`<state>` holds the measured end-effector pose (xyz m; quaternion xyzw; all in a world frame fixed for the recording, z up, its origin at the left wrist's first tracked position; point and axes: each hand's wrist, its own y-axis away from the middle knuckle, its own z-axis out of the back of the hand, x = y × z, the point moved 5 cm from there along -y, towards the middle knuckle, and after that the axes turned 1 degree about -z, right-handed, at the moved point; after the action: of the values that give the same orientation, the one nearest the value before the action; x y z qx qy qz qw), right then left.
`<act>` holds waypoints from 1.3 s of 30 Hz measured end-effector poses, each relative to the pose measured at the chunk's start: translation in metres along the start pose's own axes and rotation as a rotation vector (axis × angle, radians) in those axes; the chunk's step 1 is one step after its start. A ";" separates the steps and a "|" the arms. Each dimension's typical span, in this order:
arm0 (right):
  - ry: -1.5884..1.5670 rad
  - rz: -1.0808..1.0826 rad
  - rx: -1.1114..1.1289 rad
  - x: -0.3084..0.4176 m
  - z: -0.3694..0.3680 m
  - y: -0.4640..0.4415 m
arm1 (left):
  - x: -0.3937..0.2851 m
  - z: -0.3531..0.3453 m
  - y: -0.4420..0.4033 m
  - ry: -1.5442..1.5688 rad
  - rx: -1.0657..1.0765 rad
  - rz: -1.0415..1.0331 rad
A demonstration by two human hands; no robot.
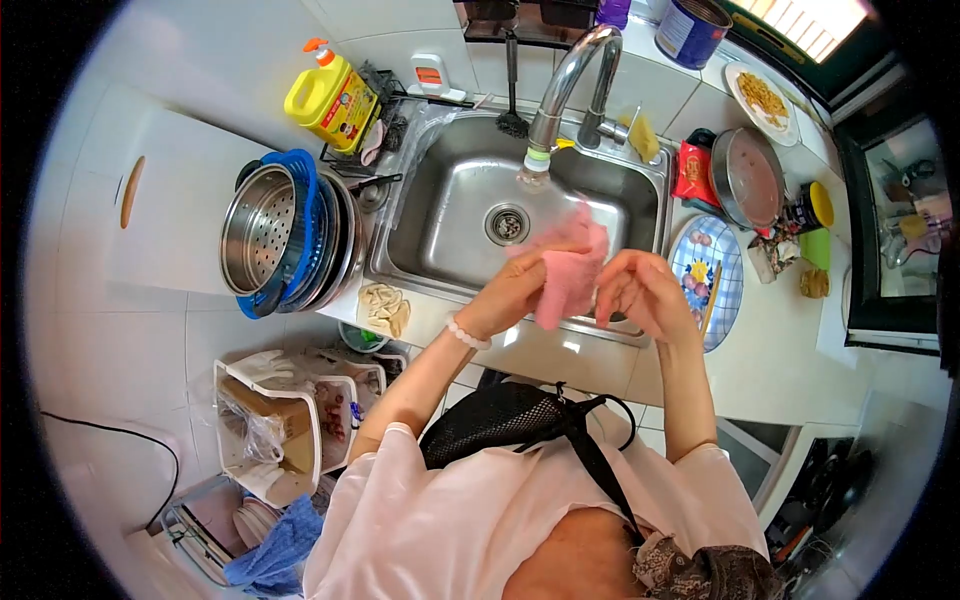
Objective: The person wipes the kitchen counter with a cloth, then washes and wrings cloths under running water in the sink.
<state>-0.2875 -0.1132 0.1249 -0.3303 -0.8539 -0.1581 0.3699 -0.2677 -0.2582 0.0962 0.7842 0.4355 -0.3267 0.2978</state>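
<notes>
My left hand (510,292) is closed on a pink cloth (572,285), which hangs over the front part of the steel sink (440,220). To the right of the cloth is my right hand (645,292), raised with its fingers bent and apart; nothing shows in it. Behind the cloth, the curved faucet (560,95) points down into the sink, and water seems to come from its tip. A round drain (507,224) shows in the basin. Part of the cloth is blurred.
Left of the sink stand stacked steel pots and a colander (262,230), a crumpled beige cloth (385,310) and a yellow detergent bottle (335,105). On the right are a checked plate (690,250), a round pan (748,175) and a food plate (785,130). Bins (300,425) stand below left.
</notes>
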 end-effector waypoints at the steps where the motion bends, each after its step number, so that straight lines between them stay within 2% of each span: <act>1: -0.076 -0.038 0.002 -0.008 -0.003 -0.004 | -0.005 -0.013 -0.002 0.056 0.055 -0.036; 2: -0.071 -0.037 0.007 -0.019 -0.002 -0.014 | -0.008 -0.022 -0.005 0.112 0.112 -0.071; 4: -0.254 -0.043 -0.065 -0.051 0.014 -0.036 | 0.007 -0.016 -0.013 0.015 0.107 -0.017; 6: -0.294 -0.057 -0.082 -0.072 0.034 -0.048 | 0.014 -0.005 -0.018 -0.201 -0.116 -0.083; 8: -0.466 -0.147 -0.202 -0.096 0.048 -0.049 | 0.022 -0.001 -0.017 -0.132 -0.197 -0.079; 10: -0.443 -0.092 -0.118 -0.093 0.036 -0.050 | 0.025 0.007 -0.015 0.021 -0.320 0.055; 11: -0.338 -0.130 -0.190 -0.091 0.036 -0.046 | 0.029 0.017 -0.013 0.080 -0.200 0.045; 12: -0.232 -0.166 -0.263 -0.084 0.031 -0.041 | 0.027 0.016 -0.014 0.074 -0.190 0.042; 14: -0.150 -0.174 -0.209 -0.064 0.019 -0.029 | 0.025 0.016 -0.015 0.299 -0.268 0.052; 16: 0.433 -0.110 -0.404 -0.035 0.030 -0.011 | 0.012 0.017 -0.014 0.217 -0.255 -0.002; 18: 0.461 -0.023 -0.583 -0.026 0.063 0.002 | -0.003 0.015 -0.011 -0.048 -0.218 -0.057; 20: 0.665 -0.025 -0.695 -0.035 0.088 0.006 | -0.012 0.005 -0.014 -0.047 -0.177 -0.050; 21: 0.606 -0.115 -0.665 -0.039 0.081 0.008 | -0.014 -0.002 -0.015 -0.009 -0.159 -0.037; 22: 0.402 -0.064 -0.566 -0.056 0.085 -0.002 | -0.013 -0.008 -0.016 0.030 -0.142 -0.020; 24: -0.150 -0.151 -0.461 -0.074 0.065 -0.001 | -0.005 -0.021 -0.022 0.120 -0.120 -0.007; 25: -0.307 -0.071 -0.409 -0.070 0.051 -0.005 | 0.003 -0.024 -0.025 0.156 -0.116 0.009; 26: -0.307 -0.062 -0.408 -0.066 0.042 -0.006 | 0.009 -0.027 -0.025 0.193 -0.116 0.025; 28: -0.391 0.034 -0.232 -0.051 0.019 -0.013 | 0.014 -0.031 -0.024 0.128 -0.077 0.052; 29: -0.398 0.039 -0.334 -0.049 0.013 -0.014 | 0.023 -0.026 -0.027 0.224 -0.141 0.063; 30: -0.394 0.044 -0.331 -0.057 0.014 -0.018 | 0.033 -0.020 -0.031 0.323 -0.204 0.078; 31: -0.104 0.056 -0.495 -0.065 0.026 -0.019 | 0.044 -0.017 -0.037 0.322 -0.197 0.076; 32: 0.189 0.065 -0.655 -0.068 0.034 -0.018 | 0.049 -0.005 -0.041 0.058 -0.328 -0.061; 33: 0.164 0.180 -0.731 -0.067 0.028 -0.018 | 0.044 -0.001 -0.039 -0.207 -0.456 -0.194; 34: 0.164 0.182 -0.736 -0.068 0.026 -0.018 | 0.047 0.001 -0.039 -0.206 -0.452 -0.191; 36: 0.448 0.300 -0.719 -0.055 0.021 -0.020 | 0.029 0.000 -0.041 -0.634 -0.407 -0.374; 37: 0.450 0.301 -0.721 -0.051 0.023 -0.020 | 0.015 -0.003 -0.037 -0.633 -0.404 -0.374; 39: 0.894 0.280 -0.580 -0.035 0.018 -0.019 | -0.017 -0.012 -0.025 -1.036 -0.422 -0.359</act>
<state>-0.2922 -0.1337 0.0867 -0.4297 -0.4829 -0.4610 0.6080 -0.2935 -0.2464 0.1118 0.3602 0.4148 -0.6187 0.5616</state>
